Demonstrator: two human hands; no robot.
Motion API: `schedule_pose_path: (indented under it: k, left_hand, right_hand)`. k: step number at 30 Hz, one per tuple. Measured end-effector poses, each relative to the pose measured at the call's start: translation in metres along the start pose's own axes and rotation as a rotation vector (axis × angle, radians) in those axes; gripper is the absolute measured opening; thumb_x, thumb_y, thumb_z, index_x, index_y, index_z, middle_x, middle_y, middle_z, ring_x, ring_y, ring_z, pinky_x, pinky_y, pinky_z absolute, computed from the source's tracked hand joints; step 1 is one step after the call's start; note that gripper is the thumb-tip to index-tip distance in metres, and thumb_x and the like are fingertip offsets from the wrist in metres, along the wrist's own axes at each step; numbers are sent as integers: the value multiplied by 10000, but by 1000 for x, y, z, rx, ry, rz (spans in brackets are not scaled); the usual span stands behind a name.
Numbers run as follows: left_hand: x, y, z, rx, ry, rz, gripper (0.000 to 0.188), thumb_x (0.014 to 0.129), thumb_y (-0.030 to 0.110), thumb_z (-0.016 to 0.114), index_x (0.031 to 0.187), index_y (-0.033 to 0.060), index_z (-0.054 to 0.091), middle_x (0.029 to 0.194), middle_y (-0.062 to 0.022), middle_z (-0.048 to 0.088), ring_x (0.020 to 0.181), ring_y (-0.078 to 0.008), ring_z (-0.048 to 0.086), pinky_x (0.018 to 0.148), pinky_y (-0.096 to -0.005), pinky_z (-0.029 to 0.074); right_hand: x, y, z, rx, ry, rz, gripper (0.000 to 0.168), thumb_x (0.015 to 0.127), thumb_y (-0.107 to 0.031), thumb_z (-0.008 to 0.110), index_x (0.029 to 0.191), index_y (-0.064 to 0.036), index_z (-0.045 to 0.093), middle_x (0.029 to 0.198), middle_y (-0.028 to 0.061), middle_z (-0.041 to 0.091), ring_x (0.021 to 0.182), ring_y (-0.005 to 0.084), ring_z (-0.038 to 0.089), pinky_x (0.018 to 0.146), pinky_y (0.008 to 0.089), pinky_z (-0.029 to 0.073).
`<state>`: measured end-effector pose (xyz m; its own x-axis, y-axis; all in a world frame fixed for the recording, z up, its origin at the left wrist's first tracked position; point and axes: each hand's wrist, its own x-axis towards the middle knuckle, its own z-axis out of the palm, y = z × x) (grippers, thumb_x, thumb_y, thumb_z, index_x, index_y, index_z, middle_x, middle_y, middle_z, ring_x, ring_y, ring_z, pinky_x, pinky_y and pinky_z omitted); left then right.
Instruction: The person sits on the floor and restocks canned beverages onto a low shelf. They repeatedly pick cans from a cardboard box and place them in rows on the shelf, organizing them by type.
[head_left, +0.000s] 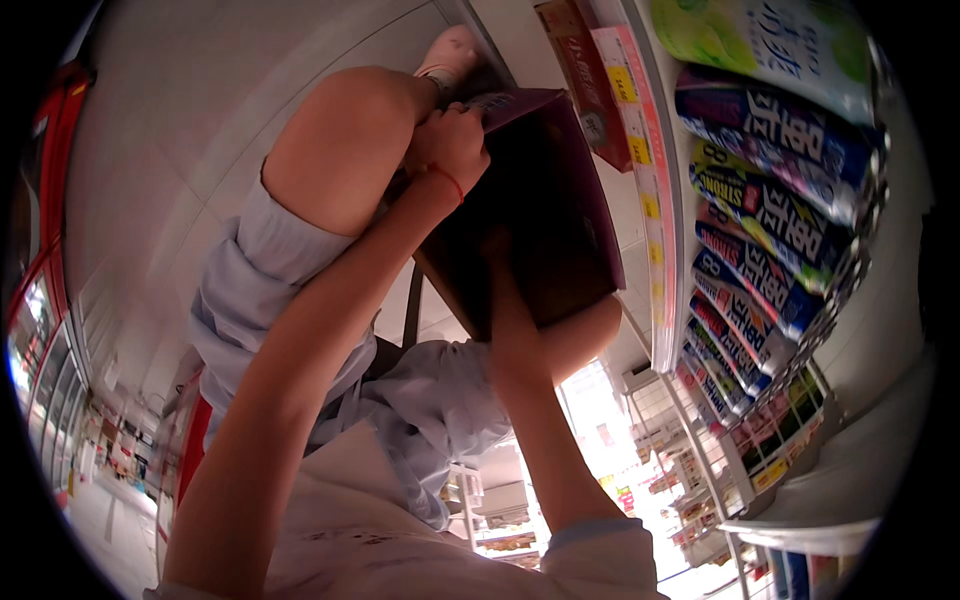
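Observation:
An open cardboard box (600, 217) with a purple outer side stands tilted between my bent knees, its inside very dark. My left hand (450, 142), with a red string at the wrist, has its fingers curled on the box's upper left edge by a purple flap (517, 105). My right hand (495, 244) reaches down inside the box, where shadow hides its fingers and anything they may hold.
Drink cans (765, 172) fill a wire-edged shelf at the right, above a strip of price tags (645, 180). A red-brown carton (589, 82) lies beyond the box. Red-framed glass doors (49, 255) stand far left. More store racks (682, 465) are behind.

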<state>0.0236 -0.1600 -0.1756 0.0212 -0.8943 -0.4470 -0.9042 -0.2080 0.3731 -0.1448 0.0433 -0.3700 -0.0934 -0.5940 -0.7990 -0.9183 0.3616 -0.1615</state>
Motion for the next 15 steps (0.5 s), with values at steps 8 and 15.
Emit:
schedule_pose_path:
  k: [8, 15]
  left_hand:
    - [5, -6, 6, -34, -4, 45, 157, 781, 157, 520, 911, 116, 597, 915, -104, 593, 830, -294, 596, 657, -435, 483]
    - [-31, 18, -28, -567, 539, 730, 291, 679, 108, 635, 945, 45, 537, 956, -159, 553, 879, -324, 531, 754, -414, 434]
  right_hand:
    - [-86, -69, -113, 1026, 225, 376, 377, 662, -243, 727, 895, 41, 640, 762, 105, 636, 690, 208, 621, 632, 302, 499]
    - [-207, -99, -152, 1840, 382, 100, 423, 784, -188, 639, 1106, 65, 530, 977, 104, 597, 881, 190, 590, 763, 333, 492]
